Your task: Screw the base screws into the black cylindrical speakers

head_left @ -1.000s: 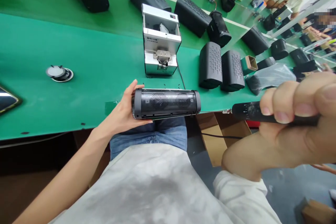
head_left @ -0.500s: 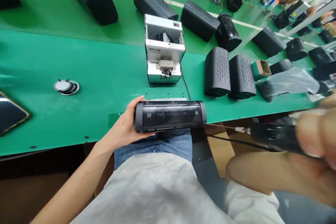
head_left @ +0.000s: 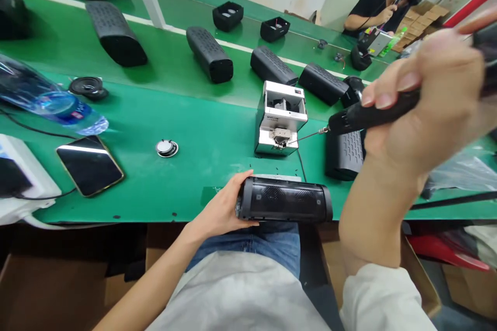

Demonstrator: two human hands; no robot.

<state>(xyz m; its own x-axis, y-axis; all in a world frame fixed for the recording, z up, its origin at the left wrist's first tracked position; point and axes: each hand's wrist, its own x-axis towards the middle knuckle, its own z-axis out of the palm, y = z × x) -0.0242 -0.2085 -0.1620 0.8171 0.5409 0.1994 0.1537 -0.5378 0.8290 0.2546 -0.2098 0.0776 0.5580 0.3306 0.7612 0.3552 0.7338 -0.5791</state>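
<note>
My left hand point(head_left: 222, 208) grips the left end of a black cylindrical speaker point(head_left: 284, 199), held flat over the near edge of the green table point(head_left: 186, 176), above my lap. My right hand point(head_left: 423, 103) is closed around a black electric screwdriver point(head_left: 365, 115). Its thin bit points left and its tip touches the outlet of a small white and silver screw feeder box point(head_left: 280, 119) standing behind the speaker.
A smartphone point(head_left: 89, 164), a water bottle point(head_left: 46, 101), a white box point(head_left: 17, 176) and a small round speaker part point(head_left: 167, 148) lie at the left. Several black speaker shells point(head_left: 209, 54) lie along the table's back. Another person point(head_left: 382, 8) works far right.
My right hand has lifted the screwdriver from below the table edge up and left, to the screw feeder. The view swung left. The speaker stays in my left hand.
</note>
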